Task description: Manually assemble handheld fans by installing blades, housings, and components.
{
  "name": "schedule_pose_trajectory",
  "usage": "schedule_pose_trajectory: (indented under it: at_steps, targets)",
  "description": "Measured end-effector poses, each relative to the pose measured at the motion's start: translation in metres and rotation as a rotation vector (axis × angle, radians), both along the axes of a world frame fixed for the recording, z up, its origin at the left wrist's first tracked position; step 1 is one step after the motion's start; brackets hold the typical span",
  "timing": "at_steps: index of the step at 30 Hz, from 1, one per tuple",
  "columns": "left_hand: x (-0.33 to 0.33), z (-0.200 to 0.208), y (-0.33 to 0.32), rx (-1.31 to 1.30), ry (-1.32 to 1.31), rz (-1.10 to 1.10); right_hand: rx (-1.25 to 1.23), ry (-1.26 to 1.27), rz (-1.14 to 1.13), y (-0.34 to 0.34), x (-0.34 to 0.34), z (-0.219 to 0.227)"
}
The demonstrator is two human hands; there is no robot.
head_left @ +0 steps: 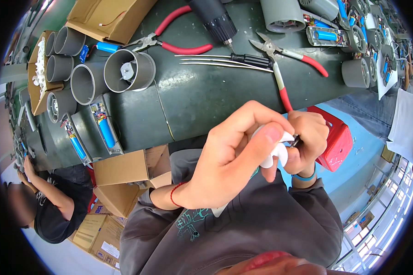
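My left hand (225, 158) is closed around a white part with curved blades (280, 153), which looks like a small fan impeller. Its blades stick out between thumb and fingers, above my lap near the table edge. Against it presses my right hand (309, 137), fingers curled tight. A small dark metallic piece (295, 140) shows between the two hands; the rest of it is hidden by my fingers. Just beyond my right hand lie diagonal cutters (280, 75) with red and white handles, their jaws apart on the table.
On the green table (188, 101) lie red-handled pliers (165, 42), a black power drill (215, 23), a screwdriver (250, 59) and grey cylindrical housings (128, 71). Circuit boards with blue cells (106, 128) sit at left. A red stool (332, 142) stands right; a co-worker (55, 201) sits left.
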State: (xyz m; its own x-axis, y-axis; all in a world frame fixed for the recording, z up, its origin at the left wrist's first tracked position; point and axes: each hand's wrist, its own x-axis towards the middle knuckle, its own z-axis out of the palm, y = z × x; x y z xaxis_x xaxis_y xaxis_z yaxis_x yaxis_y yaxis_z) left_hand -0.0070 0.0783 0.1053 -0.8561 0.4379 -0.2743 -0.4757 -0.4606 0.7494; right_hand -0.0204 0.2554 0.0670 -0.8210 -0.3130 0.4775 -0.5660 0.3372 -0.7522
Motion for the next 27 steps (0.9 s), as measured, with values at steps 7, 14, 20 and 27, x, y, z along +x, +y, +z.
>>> schedule_pose_trajectory:
  at_steps: [7,14,20,27]
  targets:
    - [0.000,0.003,0.001,0.016,-0.014,0.026,-0.067,-0.119,-0.019,0.003,0.001,0.004]
    - [-0.001,0.002,-0.003,0.016,0.029,0.026,-0.020,-0.112,0.043,0.003,-0.002,0.007]
    - [-0.004,0.001,-0.007,-0.032,0.051,0.000,0.020,-0.124,0.084,0.004,-0.006,0.009]
    - [-0.005,0.001,-0.006,-0.018,-0.025,-0.042,0.047,-0.082,0.067,0.005,-0.006,0.006]
